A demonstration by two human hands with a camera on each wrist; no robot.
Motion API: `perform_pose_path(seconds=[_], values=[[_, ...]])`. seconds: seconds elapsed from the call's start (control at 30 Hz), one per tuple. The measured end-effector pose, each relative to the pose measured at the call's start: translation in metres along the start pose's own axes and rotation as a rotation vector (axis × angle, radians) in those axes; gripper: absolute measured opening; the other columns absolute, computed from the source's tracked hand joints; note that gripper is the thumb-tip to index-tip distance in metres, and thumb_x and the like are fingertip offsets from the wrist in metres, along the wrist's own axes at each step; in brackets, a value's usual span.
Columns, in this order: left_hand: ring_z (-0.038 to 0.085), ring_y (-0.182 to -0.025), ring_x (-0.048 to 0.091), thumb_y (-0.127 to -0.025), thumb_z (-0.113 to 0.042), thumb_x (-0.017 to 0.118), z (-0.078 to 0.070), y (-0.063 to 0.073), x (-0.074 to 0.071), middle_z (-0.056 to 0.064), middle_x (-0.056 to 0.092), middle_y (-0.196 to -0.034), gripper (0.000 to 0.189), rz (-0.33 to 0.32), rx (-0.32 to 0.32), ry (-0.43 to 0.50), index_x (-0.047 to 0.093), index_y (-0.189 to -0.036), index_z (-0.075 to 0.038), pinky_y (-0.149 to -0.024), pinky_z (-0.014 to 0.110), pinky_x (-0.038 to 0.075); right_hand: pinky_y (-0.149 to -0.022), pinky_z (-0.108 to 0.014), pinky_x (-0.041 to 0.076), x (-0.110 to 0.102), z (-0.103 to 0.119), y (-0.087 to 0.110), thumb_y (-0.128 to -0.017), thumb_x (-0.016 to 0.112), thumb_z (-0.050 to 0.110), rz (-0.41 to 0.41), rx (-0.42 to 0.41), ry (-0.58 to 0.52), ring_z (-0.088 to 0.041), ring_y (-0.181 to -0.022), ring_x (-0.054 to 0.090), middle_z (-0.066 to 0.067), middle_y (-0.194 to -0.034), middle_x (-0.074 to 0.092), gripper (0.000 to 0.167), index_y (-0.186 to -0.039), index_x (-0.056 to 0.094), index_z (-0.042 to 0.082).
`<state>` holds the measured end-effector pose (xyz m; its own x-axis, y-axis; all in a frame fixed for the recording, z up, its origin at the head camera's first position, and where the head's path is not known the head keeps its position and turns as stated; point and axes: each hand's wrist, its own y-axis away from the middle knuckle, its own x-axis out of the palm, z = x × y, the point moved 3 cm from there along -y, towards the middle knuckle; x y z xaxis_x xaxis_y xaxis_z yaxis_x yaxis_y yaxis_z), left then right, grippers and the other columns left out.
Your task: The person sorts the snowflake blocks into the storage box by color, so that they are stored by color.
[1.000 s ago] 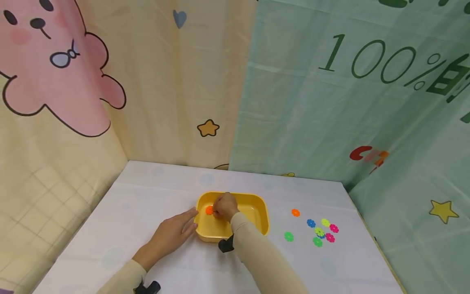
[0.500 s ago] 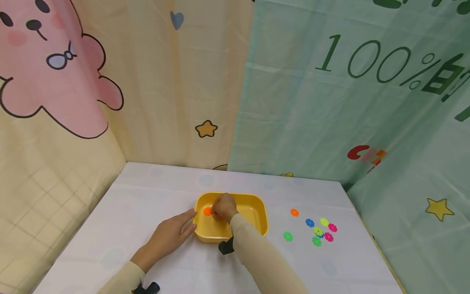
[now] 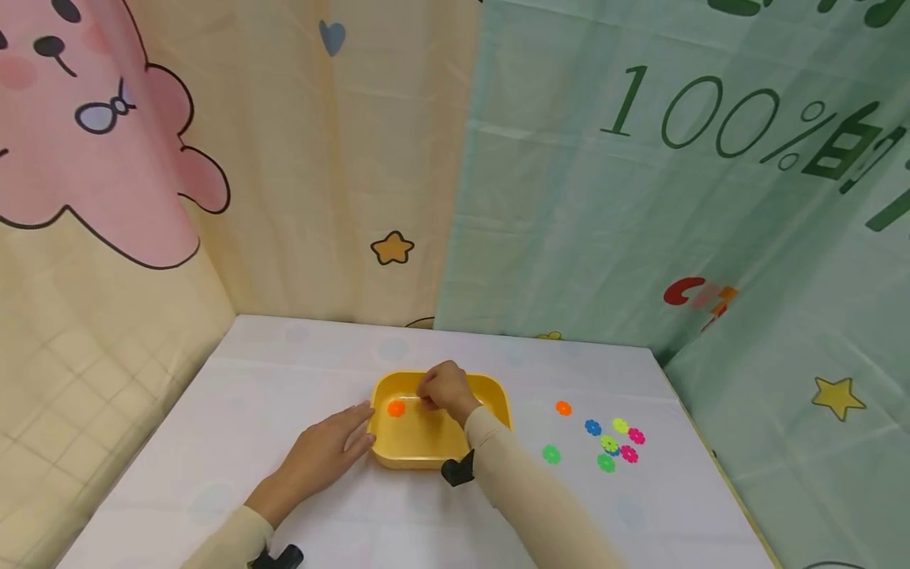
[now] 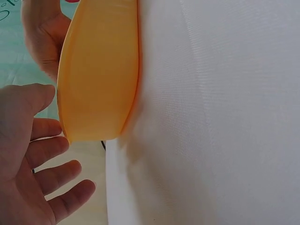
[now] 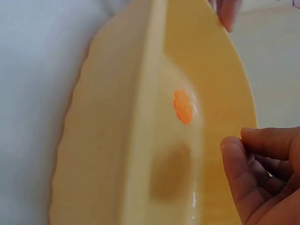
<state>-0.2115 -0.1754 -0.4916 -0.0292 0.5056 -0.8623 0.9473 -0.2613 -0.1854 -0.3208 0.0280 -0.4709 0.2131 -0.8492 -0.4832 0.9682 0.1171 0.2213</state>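
Note:
In the head view a yellow tray (image 3: 415, 442) stands on the white table. A flower-shaped orange disc (image 3: 396, 408) lies on its floor towards the left, and the right wrist view shows this orange disc (image 5: 183, 107) too. My right hand (image 3: 446, 387) is above the tray, to the right of the disc and apart from it. Its thumb and index tips are close together, the other fingers loosely bent, with nothing visible between them. My left hand (image 3: 323, 450) is at the tray's left side, fingers extended. In the left wrist view, the left fingertips (image 4: 60, 145) are right at the tray's rim.
Several flower-shaped discs lie right of the tray: an orange disc (image 3: 563, 408), a green disc (image 3: 550, 454) and a blue disc (image 3: 593, 427) apart, others clustered with a pink disc (image 3: 629, 454). Printed curtains (image 3: 569, 221) rise behind the table (image 3: 306, 371).
My right hand has lifted and shifted right, away from the orange disc in the tray. The left hand stays at the tray's side. The head view has turned slightly right.

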Motion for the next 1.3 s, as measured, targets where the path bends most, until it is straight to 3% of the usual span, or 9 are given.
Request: perform_pose_path(seconds=[0.27, 0.43, 0.73, 1.03, 1.3], values=[[0.036, -0.137, 0.052, -0.098, -0.038, 0.068, -0.003, -0.001, 0.004, 0.011, 0.055, -0.15, 0.057, -0.013, 0.043, -0.036, 0.058, -0.144, -0.007, -0.108, 0.058, 0.044, -0.063, -0.029, 0.061, -0.043, 0.006, 0.007, -0.093, 0.07, 0.002, -0.008, -0.09, -0.066, -0.018, -0.06, 0.062, -0.011, -0.075, 0.067, 0.008, -0.09, 0.074, -0.004], [0.037, -0.14, 0.049, -0.096, -0.042, 0.069, -0.003, -0.002, 0.007, 0.01, 0.054, -0.152, 0.06, -0.02, 0.07, -0.073, 0.058, -0.145, -0.009, -0.105, 0.061, 0.045, -0.067, -0.03, 0.062, -0.077, 0.0, 0.012, -0.094, 0.069, 0.004, -0.034, -0.096, -0.088, -0.018, -0.065, 0.062, -0.01, -0.077, 0.067, 0.009, -0.093, 0.074, -0.004], [0.039, -0.142, 0.045, -0.096, -0.055, 0.064, -0.005, 0.001, 0.008, 0.01, 0.05, -0.155, 0.065, -0.043, 0.168, -0.181, 0.059, -0.145, -0.013, -0.101, 0.06, 0.047, -0.069, -0.03, 0.062, -0.148, -0.044, 0.019, -0.094, 0.069, 0.006, -0.168, -0.038, -0.098, -0.017, -0.069, 0.066, -0.013, -0.089, 0.071, 0.01, -0.099, 0.072, -0.003], [0.039, -0.145, 0.041, -0.101, -0.056, 0.055, -0.006, 0.008, 0.016, 0.01, 0.043, -0.16, 0.065, -0.034, 0.148, -0.218, 0.053, -0.15, -0.012, -0.104, 0.059, 0.044, -0.074, -0.027, 0.061, -0.219, -0.087, 0.041, -0.1, 0.064, 0.014, -0.25, 0.019, -0.021, -0.016, -0.079, 0.067, -0.013, -0.097, 0.069, 0.023, -0.112, 0.069, -0.005], [0.04, -0.145, 0.041, -0.102, -0.053, 0.054, -0.006, 0.011, 0.019, 0.009, 0.04, -0.162, 0.065, -0.054, 0.142, -0.247, 0.05, -0.152, -0.012, -0.104, 0.058, 0.043, -0.072, -0.023, 0.06, -0.272, -0.117, 0.066, -0.101, 0.063, 0.015, -0.302, 0.034, -0.019, -0.014, -0.078, 0.067, -0.012, -0.096, 0.069, 0.027, -0.115, 0.064, -0.008]])
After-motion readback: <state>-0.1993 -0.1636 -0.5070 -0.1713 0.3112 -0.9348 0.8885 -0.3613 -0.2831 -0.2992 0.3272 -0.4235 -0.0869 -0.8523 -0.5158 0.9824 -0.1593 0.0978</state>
